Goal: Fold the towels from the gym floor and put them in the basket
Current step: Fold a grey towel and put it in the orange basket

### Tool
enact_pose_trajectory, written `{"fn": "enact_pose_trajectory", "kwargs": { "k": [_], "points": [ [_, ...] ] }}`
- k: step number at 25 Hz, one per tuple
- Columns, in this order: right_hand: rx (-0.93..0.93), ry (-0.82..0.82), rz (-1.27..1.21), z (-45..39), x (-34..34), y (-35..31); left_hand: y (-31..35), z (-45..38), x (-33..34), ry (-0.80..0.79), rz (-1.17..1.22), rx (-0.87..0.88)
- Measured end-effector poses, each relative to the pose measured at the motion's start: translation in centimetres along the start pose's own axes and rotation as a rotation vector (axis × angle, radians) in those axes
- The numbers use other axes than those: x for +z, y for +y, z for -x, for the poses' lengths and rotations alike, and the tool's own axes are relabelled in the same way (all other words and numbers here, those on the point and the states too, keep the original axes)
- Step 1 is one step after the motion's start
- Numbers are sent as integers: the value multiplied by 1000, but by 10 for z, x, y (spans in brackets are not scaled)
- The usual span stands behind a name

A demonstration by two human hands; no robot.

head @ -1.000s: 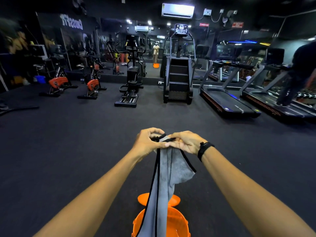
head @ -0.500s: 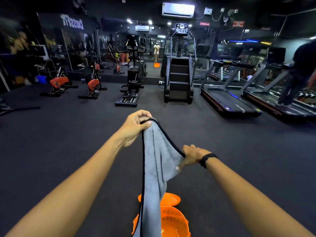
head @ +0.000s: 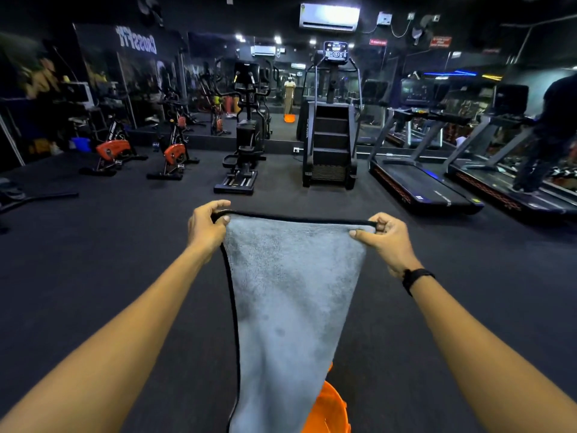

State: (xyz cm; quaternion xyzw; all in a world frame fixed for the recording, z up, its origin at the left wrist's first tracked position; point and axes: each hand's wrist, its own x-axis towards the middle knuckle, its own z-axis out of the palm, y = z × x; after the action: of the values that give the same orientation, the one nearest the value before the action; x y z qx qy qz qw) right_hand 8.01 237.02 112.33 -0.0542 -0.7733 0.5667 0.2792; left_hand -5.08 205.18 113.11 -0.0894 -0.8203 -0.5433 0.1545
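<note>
Grey towel hangs stretched between left hand and right hand, each grip pinching a top corner.

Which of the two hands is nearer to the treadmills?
Right. The right hand grips the towel corner on the side of the treadmills; the left hand grips the opposite corner.

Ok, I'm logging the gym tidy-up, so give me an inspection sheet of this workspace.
Surface: dark rubber gym floor.
Job's things: grey towel with black trim hangs spread; orange plastic basket beneath it, mostly hidden.
Clutter: nothing seen near the basket.
Hands: left hand and right hand each pinch a top corner.
Cables: wall wiring near the white air conditioner.
Surroundings: orange exercise bikes, black stair climber, treadmills, a person at far right.
</note>
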Motion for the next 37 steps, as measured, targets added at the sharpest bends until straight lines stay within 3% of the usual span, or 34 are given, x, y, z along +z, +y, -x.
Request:
{"fn": "enact_pose_trajectory", "kwargs": {
  "k": [5, 10, 12, 15, 16, 17, 19, 20, 21, 23, 25, 27, 29, 31, 32, 34, 35, 37],
  "points": [
    [57, 40, -113, -4, 5, -1, 2, -4, 1, -79, -275, 43],
    [60, 70, 11, -2, -6, 6, -11, -5, 3, -115, -52, -14],
    [132, -38, 77, 3, -16, 11, -22, -10, -2, -341, 12, -67],
    [341, -423, 262, 13, -26, 11, -22, -4, -7, -810, -204, -203],
    [363, -500, 269, 11, -28, 7, -11, -2, -6, -851, -203, -174],
    [341, -491, 194, 5, -30, -2, 1, -4, -3, -786, -74, -114],
    [221, -264, -222, -13, -36, -21, 26, -13, 0, -518, 469, -87],
    [177, -225, -384, -20, -36, -27, 34, -20, 0, -496, 674, -72],
    [200, -263, -404, -18, -28, -28, 37, -20, 1, -596, 686, -65],
    [336, -405, -191, 2, -2, -9, 28, 0, 12, -818, 327, -126],
    [422, -432, -78, 17, 14, 12, 13, 17, 26, -953, 84, -160],
    [403, -450, -49, 8, 6, 11, 13, 20, 31, -872, 99, -172],
    [380, -397, -133, -12, -12, -4, 16, 11, 25, -717, 415, -272],
    [364, -378, -290, -24, -28, -11, 9, 1, 19, -741, 720, -310],
    [384, -442, -253, -21, -29, -8, 3, 1, 19, -851, 623, -303],
    [503, -613, 23, -4, -24, 10, -9, 13, 20, -1045, 171, -254],
    [513, -614, 69, 0, -22, 17, -13, 15, 21, -1010, 63, -226],
    [448, -475, -91, -6, -24, 17, -13, 7, 18, -868, 274, -254]
  ]
}}
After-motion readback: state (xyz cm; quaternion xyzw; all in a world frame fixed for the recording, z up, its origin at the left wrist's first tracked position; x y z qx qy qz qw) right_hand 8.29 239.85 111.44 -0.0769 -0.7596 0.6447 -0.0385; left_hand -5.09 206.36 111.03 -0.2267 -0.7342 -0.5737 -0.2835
